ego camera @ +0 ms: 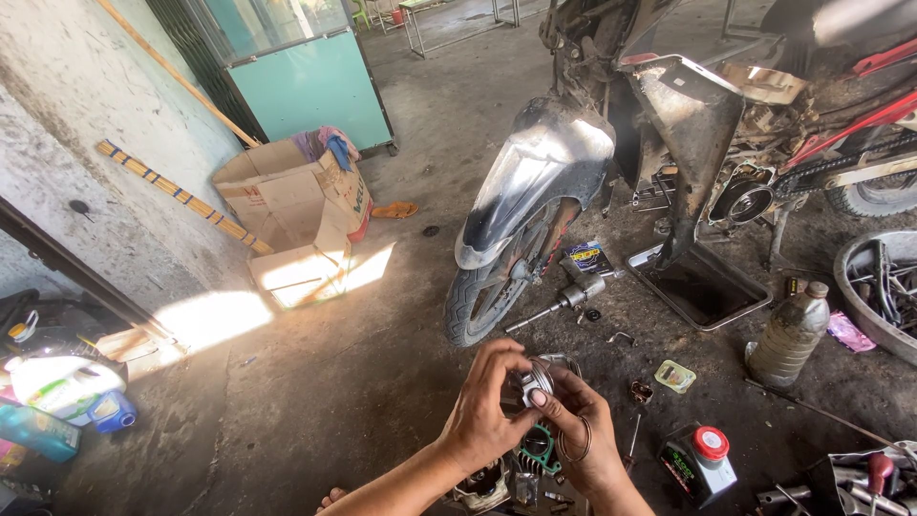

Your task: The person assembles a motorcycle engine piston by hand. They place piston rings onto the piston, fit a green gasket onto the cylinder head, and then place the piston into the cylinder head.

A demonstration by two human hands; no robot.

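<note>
Grip of both hands, left hand point(485, 413), right hand point(583, 430), raised, cupping piston point(536, 380)

A shiny metal piston point(536, 380) is held. The fender point(535, 172) looks glossy, the cardboard box point(301, 215) dull, the concrete floor point(363, 363) rough.

Rough grey concrete floor point(363, 315) with a bright sun patch, flaking whitewashed wall point(86, 115), teal metal-and-glass cabinet point(306, 81) behind
</note>
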